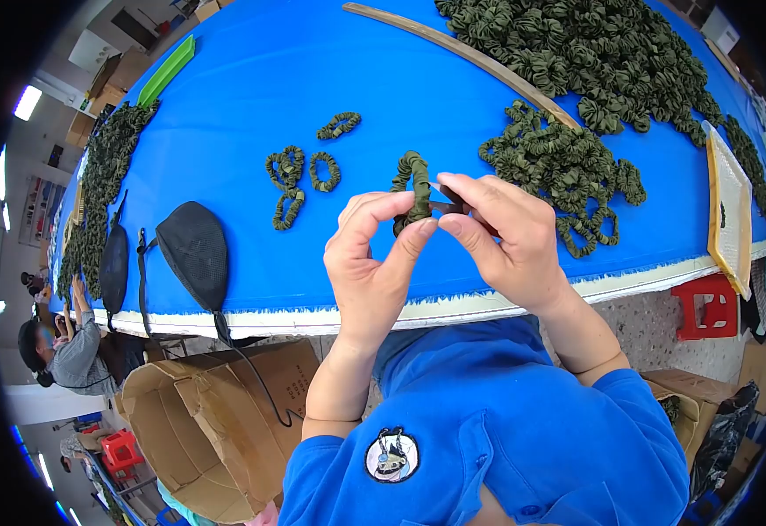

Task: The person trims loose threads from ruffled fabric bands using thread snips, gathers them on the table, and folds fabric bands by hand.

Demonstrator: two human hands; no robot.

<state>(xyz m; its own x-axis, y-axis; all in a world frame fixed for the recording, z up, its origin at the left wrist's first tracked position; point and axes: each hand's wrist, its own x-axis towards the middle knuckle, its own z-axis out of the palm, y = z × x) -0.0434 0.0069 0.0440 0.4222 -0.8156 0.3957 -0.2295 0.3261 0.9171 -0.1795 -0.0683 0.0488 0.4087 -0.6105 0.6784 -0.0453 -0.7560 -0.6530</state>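
**Close work at a blue-topped table** [251, 79]

A person in a blue shirt [541, 438] with a round patch on the chest holds a dark green scrunchie [420, 180] above the table, just in from the middle of its near edge. The left hand [370, 263] pinches the gathered ring between thumb and forefinger, the other fingers curled in behind. The right hand [505, 237], closed at thumb and forefinger, grips a small dark tool [456, 203], its pale tip pointing at the ring; whether the two touch cannot be told.

Beyond the left hand lies a small group of loose scrunchies [288, 184]. A low heap of scrunchies [558, 162] sits beyond the right hand, and a far larger heap [576, 53] spreads toward the far right corner, a curved wooden strip [475, 54] lying alongside. More gathered green pieces [106, 193] line the left end, near a bright green tray [168, 70]. A black mesh pouch [192, 250] rests by the near edge, left of the hands, above a cardboard box [225, 421] on the floor. At the near right corner stands a pale framed panel [729, 210], close to a red stool [707, 307]. At the left, another person [85, 355] reaches to the table.
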